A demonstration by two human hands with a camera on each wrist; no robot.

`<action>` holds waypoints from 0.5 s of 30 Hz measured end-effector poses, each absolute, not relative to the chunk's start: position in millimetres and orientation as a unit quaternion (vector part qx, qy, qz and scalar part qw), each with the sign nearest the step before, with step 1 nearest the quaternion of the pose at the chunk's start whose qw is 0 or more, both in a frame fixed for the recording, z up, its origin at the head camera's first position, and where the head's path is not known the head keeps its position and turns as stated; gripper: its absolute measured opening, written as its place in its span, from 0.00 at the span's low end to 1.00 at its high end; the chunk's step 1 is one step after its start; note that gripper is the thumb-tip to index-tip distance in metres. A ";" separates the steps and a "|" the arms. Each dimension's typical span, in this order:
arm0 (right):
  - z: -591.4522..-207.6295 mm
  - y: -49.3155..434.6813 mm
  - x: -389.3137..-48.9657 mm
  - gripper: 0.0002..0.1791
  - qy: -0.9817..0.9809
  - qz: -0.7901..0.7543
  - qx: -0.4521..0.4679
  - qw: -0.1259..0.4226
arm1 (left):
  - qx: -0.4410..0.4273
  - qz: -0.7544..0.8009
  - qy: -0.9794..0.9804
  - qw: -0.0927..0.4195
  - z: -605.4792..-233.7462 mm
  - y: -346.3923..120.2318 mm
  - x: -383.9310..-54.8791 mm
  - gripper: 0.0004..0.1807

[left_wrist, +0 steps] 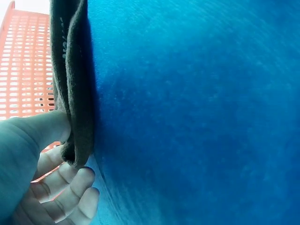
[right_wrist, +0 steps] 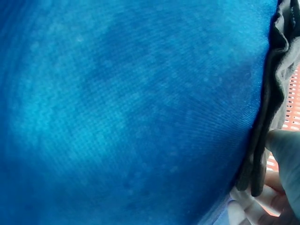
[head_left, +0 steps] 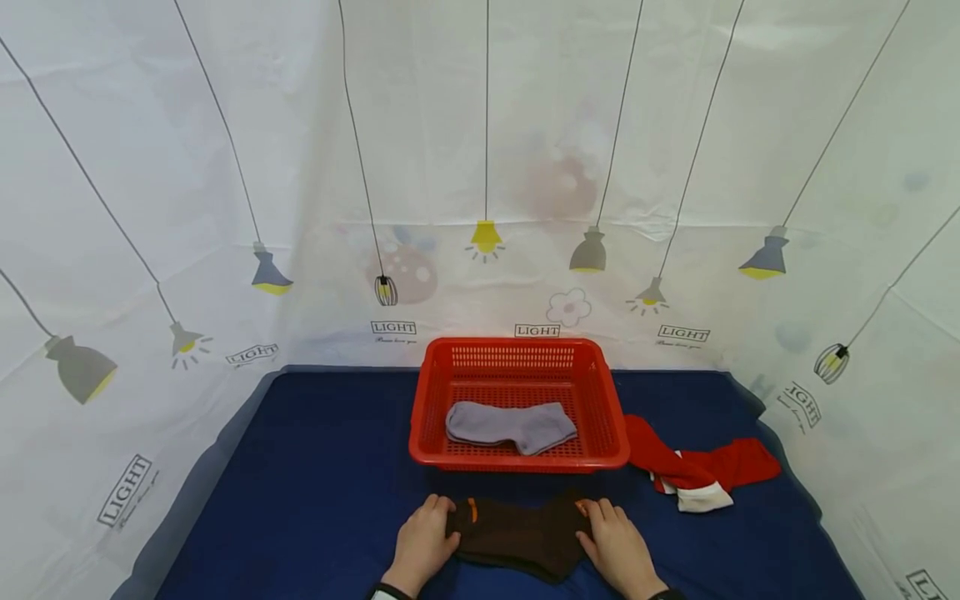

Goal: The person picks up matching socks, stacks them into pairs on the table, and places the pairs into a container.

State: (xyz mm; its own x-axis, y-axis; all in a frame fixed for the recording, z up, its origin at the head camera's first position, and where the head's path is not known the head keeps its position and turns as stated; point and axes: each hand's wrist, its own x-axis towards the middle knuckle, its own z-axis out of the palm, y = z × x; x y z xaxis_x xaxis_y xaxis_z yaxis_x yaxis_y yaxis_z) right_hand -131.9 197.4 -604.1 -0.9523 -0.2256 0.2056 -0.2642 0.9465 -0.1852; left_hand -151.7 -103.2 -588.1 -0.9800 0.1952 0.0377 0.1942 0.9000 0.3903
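Observation:
A pair of dark brown socks (head_left: 517, 533), laid one on the other, stretches between my two hands in front of the red basket. My left hand (head_left: 423, 540) pinches their left end, close to an orange patch. At the right end, by another orange mark, my right hand (head_left: 621, 546) pinches the fabric. The left wrist view shows the thumb on top of the layered brown edge (left_wrist: 79, 103) and the fingers beneath. A similar thumb-and-finger grip on the dark sock edge (right_wrist: 267, 117) appears in the right wrist view.
Just beyond the socks stands a red plastic basket (head_left: 517, 463), with grey socks (head_left: 517, 425) lying inside. Red socks with white parts (head_left: 697, 467) lie crumpled to its right. Dark blue cloth (head_left: 315, 467) covers the surface, enclosed by a white printed curtain (head_left: 450, 167).

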 end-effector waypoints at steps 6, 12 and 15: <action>-609.3 195.2 -133.4 0.21 -0.984 0.103 0.119 0.080 | 0.078 0.186 0.979 0.025 -592.8 -101.1 -148.8 0.19; -612.2 191.4 -134.8 0.19 -0.984 0.103 0.123 0.077 | 0.068 0.187 0.980 0.028 -591.7 -98.1 -148.5 0.18; -613.1 190.6 -135.7 0.19 -0.983 0.106 0.128 0.079 | 0.069 0.192 0.979 0.023 -592.2 -97.6 -148.7 0.17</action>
